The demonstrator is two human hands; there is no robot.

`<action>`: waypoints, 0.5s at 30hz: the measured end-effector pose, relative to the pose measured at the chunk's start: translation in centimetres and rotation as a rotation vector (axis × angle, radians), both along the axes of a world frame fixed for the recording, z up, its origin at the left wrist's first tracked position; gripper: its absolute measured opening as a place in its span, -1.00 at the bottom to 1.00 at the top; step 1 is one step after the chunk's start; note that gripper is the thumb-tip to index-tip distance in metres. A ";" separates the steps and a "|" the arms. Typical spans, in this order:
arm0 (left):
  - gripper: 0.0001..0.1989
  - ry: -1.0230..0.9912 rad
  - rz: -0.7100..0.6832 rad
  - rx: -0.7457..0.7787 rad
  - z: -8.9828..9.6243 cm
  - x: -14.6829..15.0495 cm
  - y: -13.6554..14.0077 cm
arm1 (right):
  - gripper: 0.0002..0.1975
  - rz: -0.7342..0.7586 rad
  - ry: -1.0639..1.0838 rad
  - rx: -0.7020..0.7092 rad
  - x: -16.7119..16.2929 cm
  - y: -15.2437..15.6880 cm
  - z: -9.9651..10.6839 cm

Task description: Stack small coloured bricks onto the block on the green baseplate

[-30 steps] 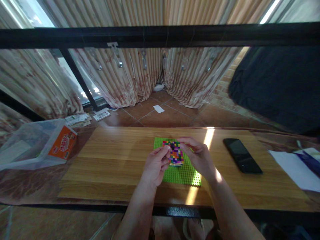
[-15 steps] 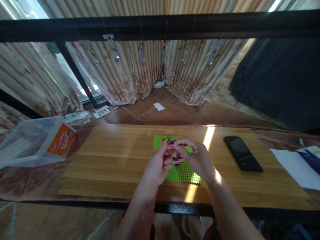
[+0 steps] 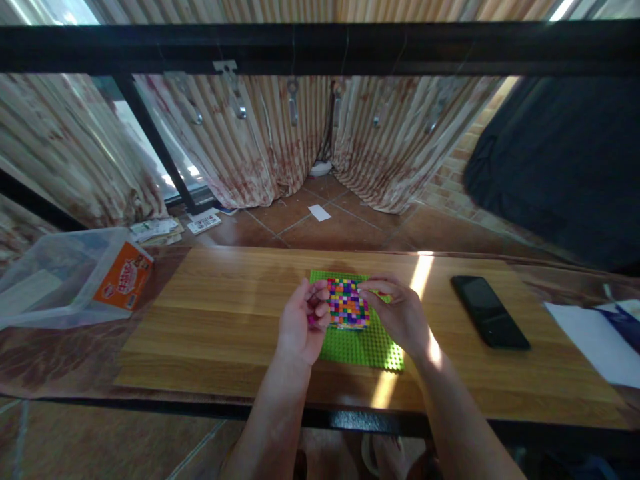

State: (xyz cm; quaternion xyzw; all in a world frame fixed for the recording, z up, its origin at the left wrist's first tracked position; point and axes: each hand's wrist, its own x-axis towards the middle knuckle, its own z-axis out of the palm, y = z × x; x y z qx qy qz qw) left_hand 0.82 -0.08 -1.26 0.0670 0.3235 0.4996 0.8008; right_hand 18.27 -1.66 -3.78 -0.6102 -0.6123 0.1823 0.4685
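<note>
A green studded baseplate [image 3: 350, 350] lies on the table under my hands. On it sits a block of many small coloured bricks [image 3: 349, 303], its top a mosaic of purple, orange, yellow, red and white. My left hand [image 3: 305, 323] is beside the block's left side, palm turned up and fingers curled around small magenta bricks [image 3: 313, 321] that show in part. At the block's upper right edge, my right hand [image 3: 395, 307] pinches a tiny whitish brick [image 3: 359, 289] between thumb and forefinger; the fingertips partly cover it.
A black phone [image 3: 490, 312] lies right of the baseplate, with white paper [image 3: 590, 340] beyond it. A clear plastic bin [image 3: 65, 273] with an orange label stands at the left. A dark metal bar [image 3: 320, 50] crosses above the far side, before curtains.
My hands have moved apart from their meeting over the block. The left hand has shifted left and the right hand slightly right, so the mosaic top now shows.
</note>
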 end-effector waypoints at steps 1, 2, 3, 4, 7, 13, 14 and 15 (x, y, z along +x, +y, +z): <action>-0.73 0.001 0.000 -0.002 0.0 0.0 0.0 | -0.89 0.001 -0.014 -0.005 -0.1 0.1 -0.1; -0.74 0.002 0.000 -0.004 0.1 -0.1 0.0 | -0.88 0.001 -0.027 -0.007 -0.3 0.2 -0.1; -0.74 0.002 0.003 -0.006 0.1 -0.1 0.0 | -0.88 -0.001 -0.040 -0.008 -0.4 0.2 -0.2; -0.74 0.003 0.005 -0.006 0.1 -0.1 0.0 | -0.88 -0.007 -0.050 -0.007 -0.5 0.3 -0.3; -0.75 0.003 0.014 -0.005 0.3 -0.3 0.0 | -0.89 -0.026 -0.066 -0.007 -0.7 0.6 -0.7; -0.76 -0.005 0.016 0.002 0.3 -0.6 0.0 | -0.89 -0.047 0.036 -0.051 -0.8 1.1 -1.4; -0.76 -0.004 0.016 0.003 0.2 -0.6 0.0 | -0.87 -0.044 0.074 -0.067 -0.8 1.3 -1.5; -0.77 -0.003 0.016 0.005 0.2 -0.6 0.0 | -0.85 -0.039 0.120 -0.084 -0.8 1.4 -1.6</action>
